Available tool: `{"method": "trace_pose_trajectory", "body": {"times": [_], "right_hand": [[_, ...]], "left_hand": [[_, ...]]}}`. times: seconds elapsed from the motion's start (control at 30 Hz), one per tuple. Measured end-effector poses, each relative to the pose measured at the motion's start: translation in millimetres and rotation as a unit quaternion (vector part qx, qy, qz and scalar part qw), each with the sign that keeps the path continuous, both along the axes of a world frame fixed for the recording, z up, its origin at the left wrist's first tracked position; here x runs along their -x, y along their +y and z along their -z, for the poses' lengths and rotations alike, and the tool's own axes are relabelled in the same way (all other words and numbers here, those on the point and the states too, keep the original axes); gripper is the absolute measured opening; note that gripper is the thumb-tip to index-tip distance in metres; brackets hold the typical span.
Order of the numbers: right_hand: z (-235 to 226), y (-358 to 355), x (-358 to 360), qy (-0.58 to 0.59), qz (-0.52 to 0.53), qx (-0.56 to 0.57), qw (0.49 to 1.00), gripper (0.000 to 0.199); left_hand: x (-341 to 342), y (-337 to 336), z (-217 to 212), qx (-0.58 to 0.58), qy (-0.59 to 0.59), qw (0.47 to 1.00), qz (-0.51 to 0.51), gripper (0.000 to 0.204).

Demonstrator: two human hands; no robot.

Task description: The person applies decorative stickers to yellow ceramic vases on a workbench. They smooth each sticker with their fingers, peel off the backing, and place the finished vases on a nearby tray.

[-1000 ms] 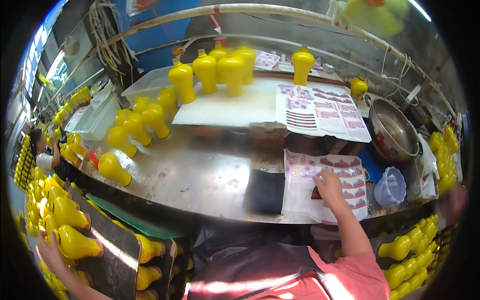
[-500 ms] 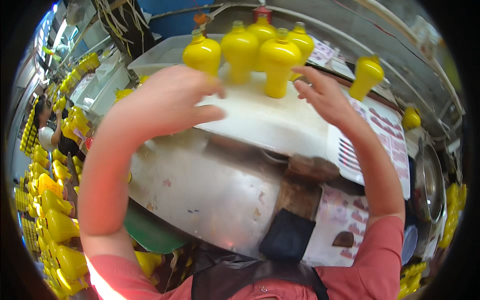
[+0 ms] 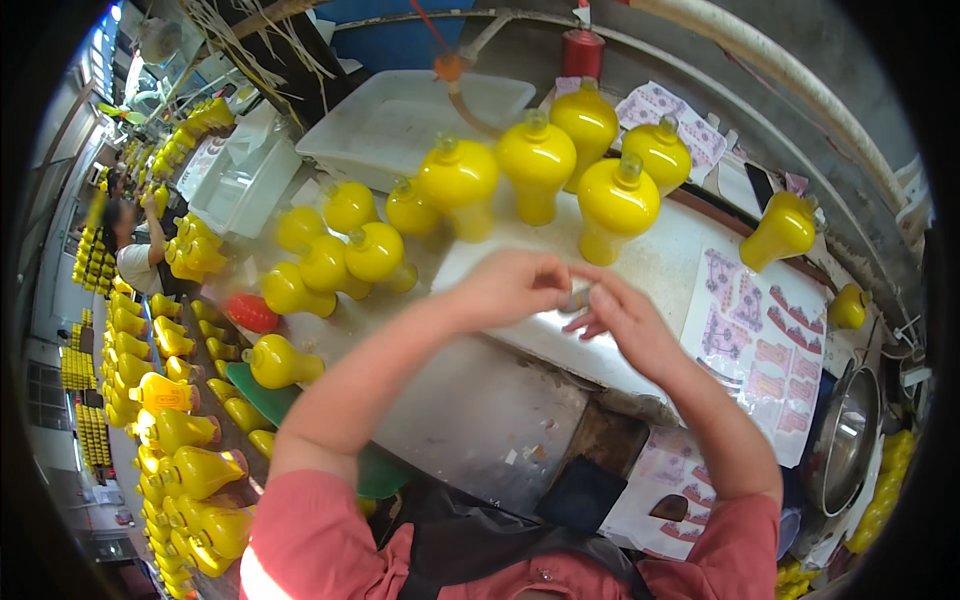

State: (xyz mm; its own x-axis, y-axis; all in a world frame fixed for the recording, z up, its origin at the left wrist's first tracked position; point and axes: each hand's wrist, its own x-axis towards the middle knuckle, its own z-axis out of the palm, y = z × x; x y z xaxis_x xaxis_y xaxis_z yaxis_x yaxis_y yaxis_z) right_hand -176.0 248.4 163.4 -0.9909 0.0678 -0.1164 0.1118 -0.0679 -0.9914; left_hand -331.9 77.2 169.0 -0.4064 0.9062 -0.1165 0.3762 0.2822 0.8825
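Observation:
My left hand (image 3: 510,285) and my right hand (image 3: 622,320) meet over a white board (image 3: 600,260) on the metal worktable (image 3: 480,400). Their fingertips pinch one small pale piece (image 3: 577,297) between them; what it is I cannot tell. Just beyond the hands stand several yellow bulb-shaped bottles (image 3: 535,160) upright on the board. More yellow bottles (image 3: 340,255) stand and lie to the left. Sheets of pink sticker labels (image 3: 765,350) lie to the right of my right hand.
A white plastic tub (image 3: 400,125) sits at the back. A steel bowl (image 3: 850,440) rests at the right edge. Racks of yellow bottles (image 3: 180,440) fill the left side, beside a green tray (image 3: 262,392). Another person (image 3: 130,250) works far left.
My hands were spread wide near the standing bottles; now they have drawn together over the white board, fingertips pinched on a small piece. The view has shifted.

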Motion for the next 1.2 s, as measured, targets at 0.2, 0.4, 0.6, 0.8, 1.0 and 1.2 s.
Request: {"method": "trace_pose_trajectory", "body": {"times": [0.2, 0.4, 0.6, 0.8, 1.0, 1.2], "right_hand": [[38, -47, -76, -0.168, 0.020, -0.146, 0.975, 0.048], [61, -69, -186, -0.219, 0.094, -0.173, 0.956, 0.039], [39, -69, -222, -0.278, 0.190, -0.188, 0.923, 0.040], [21, -59, -222, -0.176, 0.216, -0.346, 0.896, 0.053], [1, -23, -268, -0.175, 0.360, 0.096, 0.911, 0.048], [-7, 40, -296, -0.013, 0.383, 0.285, 0.878, 0.047]], "left_hand": [[-54, -37, 47, 0.095, 0.098, 0.988, 0.069, 0.015], [-88, -78, 65, 0.142, -0.041, 0.989, 0.018, 0.020], [-92, -98, 88, 0.223, -0.098, 0.970, -0.024, 0.022], [-98, -86, 103, 0.277, -0.094, 0.956, 0.017, 0.028], [-148, 21, 49, 0.148, -0.228, 0.949, 0.159, 0.025], [-248, 148, 6, 0.104, -0.205, 0.965, 0.124, 0.017]]}}
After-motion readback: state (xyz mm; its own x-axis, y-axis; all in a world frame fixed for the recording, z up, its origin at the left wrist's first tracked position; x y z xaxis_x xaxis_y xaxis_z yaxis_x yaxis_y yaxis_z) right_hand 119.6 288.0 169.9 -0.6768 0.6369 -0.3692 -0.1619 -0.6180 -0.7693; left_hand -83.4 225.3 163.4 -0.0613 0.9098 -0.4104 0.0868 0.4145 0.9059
